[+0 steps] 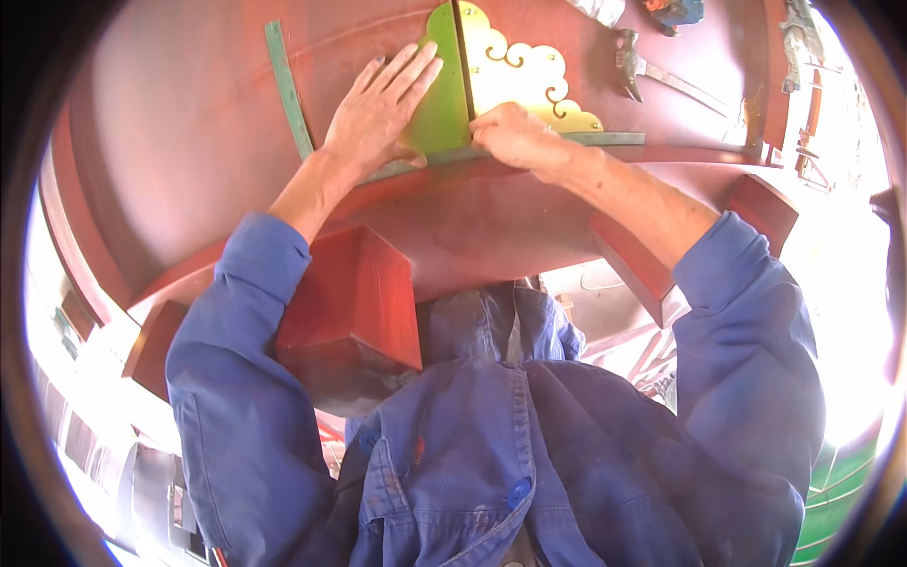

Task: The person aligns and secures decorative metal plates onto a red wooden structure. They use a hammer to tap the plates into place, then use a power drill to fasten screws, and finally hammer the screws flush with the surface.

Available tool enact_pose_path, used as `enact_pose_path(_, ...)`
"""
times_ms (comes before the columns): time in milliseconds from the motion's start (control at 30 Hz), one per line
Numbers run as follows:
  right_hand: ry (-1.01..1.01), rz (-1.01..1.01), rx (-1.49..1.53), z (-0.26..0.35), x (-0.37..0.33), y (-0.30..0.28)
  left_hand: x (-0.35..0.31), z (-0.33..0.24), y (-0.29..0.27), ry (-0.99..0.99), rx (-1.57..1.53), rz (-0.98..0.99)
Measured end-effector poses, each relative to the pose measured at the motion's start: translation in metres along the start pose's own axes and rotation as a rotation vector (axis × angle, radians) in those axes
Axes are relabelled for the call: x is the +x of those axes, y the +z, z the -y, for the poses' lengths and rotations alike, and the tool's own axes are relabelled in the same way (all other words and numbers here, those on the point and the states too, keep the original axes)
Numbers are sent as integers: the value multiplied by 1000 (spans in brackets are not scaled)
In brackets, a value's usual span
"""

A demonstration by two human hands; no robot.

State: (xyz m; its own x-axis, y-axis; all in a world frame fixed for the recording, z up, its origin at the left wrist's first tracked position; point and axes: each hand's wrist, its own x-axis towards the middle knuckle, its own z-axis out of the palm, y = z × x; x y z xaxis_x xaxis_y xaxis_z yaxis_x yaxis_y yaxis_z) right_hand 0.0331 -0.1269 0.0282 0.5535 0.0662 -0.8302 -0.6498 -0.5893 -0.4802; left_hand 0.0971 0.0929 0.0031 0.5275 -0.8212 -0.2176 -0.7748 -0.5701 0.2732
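Hand placement
Left hand (380, 106) lies flat, presumably bracing green plate (446, 109); right hand (513, 136) curls closed at gold plate (518, 80), contents hidden

Hammer (665, 78) upper right, green surface (835, 499) lower right

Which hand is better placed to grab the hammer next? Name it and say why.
Likely the right hand: it is nearer the hammer, which lies to its right. The left hand is farther off, laid against the green plate.
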Motion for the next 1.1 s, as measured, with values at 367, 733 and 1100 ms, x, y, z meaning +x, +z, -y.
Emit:
enact_pose_path(367, -8, 71, -75, -4, 4, -13, 11, 2, 4, 139, 164, -95)
enact_pose_path(733, -339, 138, -208, -55, 61, -20, 14, -11, -4, 133, 144, -1)
enact_pose_path(1100, -25, 161, 11, -1, 8, -21, 13, -6, -3, 101, 126, 33)
